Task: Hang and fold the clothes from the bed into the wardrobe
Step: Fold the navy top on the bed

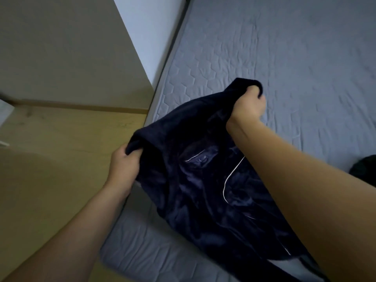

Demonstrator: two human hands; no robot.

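Navy garment (203, 180) gripped by left hand (124, 163), right hand (249, 104), over bed (284, 58), dark clothing (364, 169) nearby

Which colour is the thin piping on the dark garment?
White piping on the navy garment; head view.

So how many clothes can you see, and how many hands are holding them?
Dark navy garment, held up over the bed: 1
Dark item at the bed's right edge, too cut off to identify: 1
Hands gripping the garment, left hand and right hand: 2
Total: 4
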